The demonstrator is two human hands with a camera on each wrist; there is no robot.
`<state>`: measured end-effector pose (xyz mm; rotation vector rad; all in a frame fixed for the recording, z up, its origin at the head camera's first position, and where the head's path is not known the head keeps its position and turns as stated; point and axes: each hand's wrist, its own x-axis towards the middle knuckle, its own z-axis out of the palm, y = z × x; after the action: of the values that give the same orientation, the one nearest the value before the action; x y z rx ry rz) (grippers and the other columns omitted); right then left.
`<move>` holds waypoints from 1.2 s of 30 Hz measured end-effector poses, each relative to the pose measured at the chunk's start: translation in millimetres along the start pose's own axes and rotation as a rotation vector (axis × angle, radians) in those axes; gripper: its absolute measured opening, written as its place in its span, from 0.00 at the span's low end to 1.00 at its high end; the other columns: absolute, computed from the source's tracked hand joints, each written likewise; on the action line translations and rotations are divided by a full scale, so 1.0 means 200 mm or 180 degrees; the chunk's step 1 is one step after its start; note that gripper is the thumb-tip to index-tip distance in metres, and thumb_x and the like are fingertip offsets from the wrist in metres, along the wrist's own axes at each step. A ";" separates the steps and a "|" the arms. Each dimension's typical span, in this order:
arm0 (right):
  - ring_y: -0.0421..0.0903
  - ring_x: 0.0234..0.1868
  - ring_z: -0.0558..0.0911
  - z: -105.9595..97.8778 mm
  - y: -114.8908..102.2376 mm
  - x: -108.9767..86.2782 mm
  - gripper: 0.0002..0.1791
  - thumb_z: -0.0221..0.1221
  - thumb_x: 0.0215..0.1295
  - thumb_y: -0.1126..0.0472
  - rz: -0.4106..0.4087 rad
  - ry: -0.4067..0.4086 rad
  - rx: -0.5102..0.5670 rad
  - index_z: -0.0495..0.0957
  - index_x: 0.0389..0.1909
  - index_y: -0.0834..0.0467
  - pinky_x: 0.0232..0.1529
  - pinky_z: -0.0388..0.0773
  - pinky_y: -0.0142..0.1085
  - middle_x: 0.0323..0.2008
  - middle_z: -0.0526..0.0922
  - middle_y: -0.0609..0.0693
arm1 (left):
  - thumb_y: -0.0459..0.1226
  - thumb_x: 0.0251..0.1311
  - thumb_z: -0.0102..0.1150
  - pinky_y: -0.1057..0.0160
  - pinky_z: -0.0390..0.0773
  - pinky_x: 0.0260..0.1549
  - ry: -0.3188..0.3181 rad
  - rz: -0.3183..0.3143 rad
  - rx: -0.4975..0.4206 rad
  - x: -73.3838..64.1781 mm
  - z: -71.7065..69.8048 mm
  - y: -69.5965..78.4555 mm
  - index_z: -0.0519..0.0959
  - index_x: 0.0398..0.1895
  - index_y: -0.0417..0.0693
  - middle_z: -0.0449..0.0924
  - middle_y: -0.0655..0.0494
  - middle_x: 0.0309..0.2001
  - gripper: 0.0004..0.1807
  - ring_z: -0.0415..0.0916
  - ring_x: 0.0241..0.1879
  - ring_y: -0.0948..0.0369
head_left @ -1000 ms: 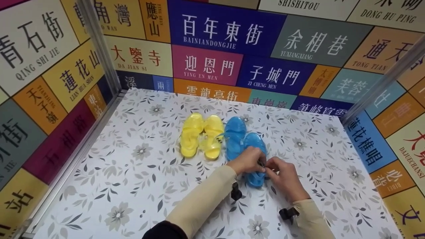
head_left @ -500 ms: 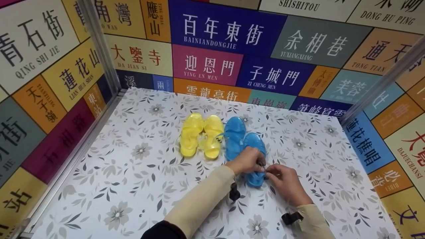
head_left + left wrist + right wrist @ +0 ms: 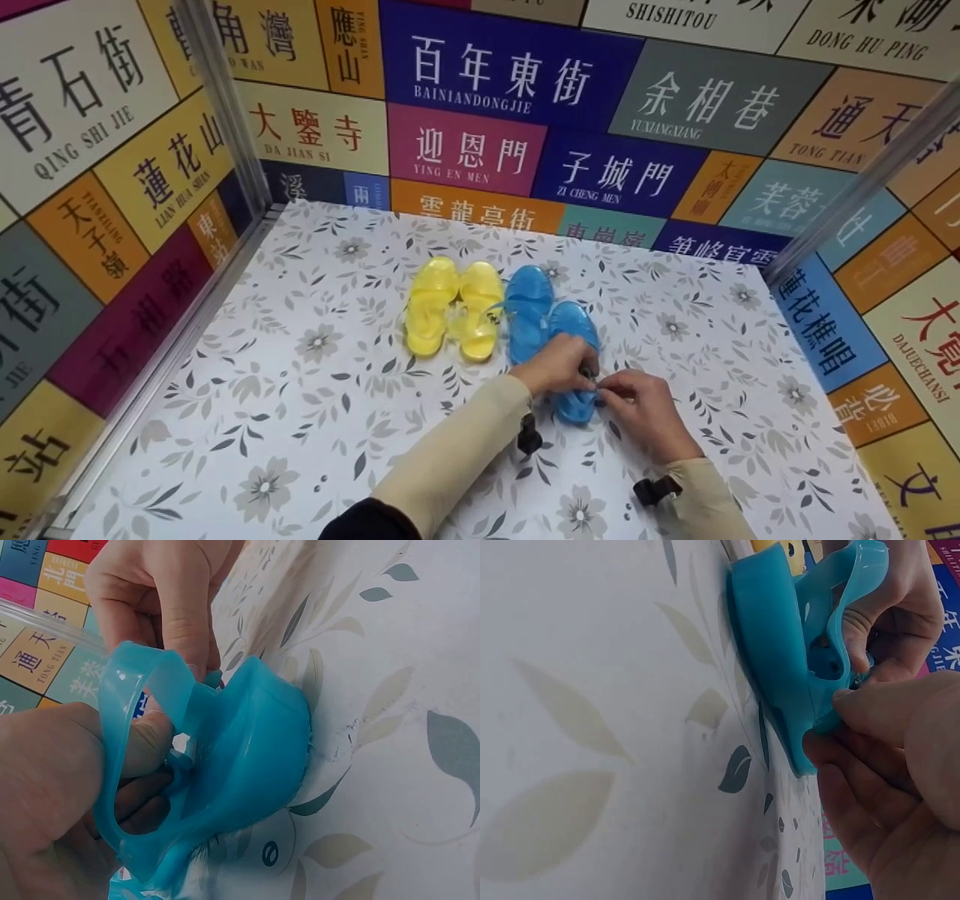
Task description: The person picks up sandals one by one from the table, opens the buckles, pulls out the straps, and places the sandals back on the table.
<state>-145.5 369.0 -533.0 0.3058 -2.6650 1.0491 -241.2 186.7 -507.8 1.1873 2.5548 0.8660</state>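
A blue jelly sandal [image 3: 574, 318] lies flat on the cloth in the head view, toe away from me. My left hand [image 3: 556, 364] covers its middle and pinches the ankle strap near a small metal buckle, mostly hidden by the fingers. On the sandal's right side, my right hand [image 3: 646, 411] pinches the end of the strap [image 3: 823, 701] between thumb and forefinger. The left wrist view shows the heel part [image 3: 259, 739] of this sandal, with its strap looped up past the left fingers. Its mate, another blue sandal [image 3: 529, 289], sits close by on the left.
Left of the blue pair stand two yellow jelly sandals [image 3: 430, 300], side by side, toes away. A white cloth [image 3: 315, 420] with grey flowers and leaves covers the table. Printed sign panels [image 3: 510, 67] wall the back and both sides, with metal posts [image 3: 232, 112] at the corners.
My right hand has shifted slightly right and toward me since a second ago, still at the strap. The left hand and all the sandals stay essentially in place.
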 end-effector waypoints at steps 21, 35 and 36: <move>0.39 0.34 0.86 -0.01 -0.02 0.01 0.08 0.72 0.62 0.70 0.0126 0.0029 -0.0144 0.91 0.36 0.52 0.40 0.83 0.33 0.33 0.89 0.42 | 0.44 0.58 0.79 0.75 0.75 0.34 0.0008 0.0157 -0.0033 0.00 0.00 -0.02 0.91 0.38 0.51 0.90 0.63 0.35 0.10 0.81 0.34 0.67; 0.41 0.34 0.86 0.01 -0.01 0.02 0.11 0.73 0.58 0.74 0.0087 0.0060 -0.0133 0.91 0.34 0.54 0.39 0.83 0.33 0.32 0.90 0.45 | 0.42 0.58 0.79 0.77 0.76 0.34 -0.0045 0.0213 -0.0169 0.00 -0.03 -0.03 0.92 0.38 0.51 0.90 0.64 0.35 0.08 0.80 0.34 0.69; 0.41 0.34 0.86 0.01 -0.01 0.02 0.11 0.73 0.57 0.74 0.0095 0.0061 -0.0137 0.91 0.34 0.54 0.40 0.83 0.33 0.32 0.90 0.45 | 0.42 0.59 0.78 0.77 0.76 0.34 -0.0044 0.0233 -0.0189 0.01 -0.03 -0.03 0.92 0.39 0.51 0.90 0.64 0.35 0.08 0.80 0.34 0.70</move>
<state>-149.8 365.5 -532.4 0.2470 -2.6788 0.9969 -248.1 182.2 -507.0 1.2718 2.4705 0.9391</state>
